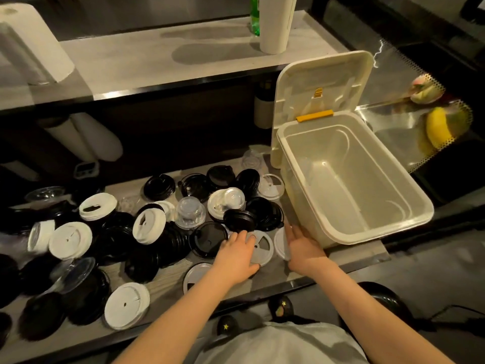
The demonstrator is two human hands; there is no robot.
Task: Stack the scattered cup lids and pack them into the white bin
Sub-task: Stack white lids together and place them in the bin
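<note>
Many black, white and clear cup lids (147, 227) lie scattered over the grey counter (168, 285). The white bin (388, 222) stands at the right with its hinged cover (322, 85) up and nothing visible inside. My left hand (236, 254) grips a clear flat lid (261, 246) by its edge, thumb underneath. My right hand (301, 248) is open next to the bin's near corner, its fingers touching another clear lid (280, 244). A further clear lid (195, 277) lies under my left wrist.
Paper towel rolls stand on the upper shelf at the back left (29, 46) and back centre (275, 24), with a green bottle (254, 17) beside the latter. Fruit (438, 127) sits on the steel surface right of the bin. The counter's front edge (262, 290) runs just below my wrists.
</note>
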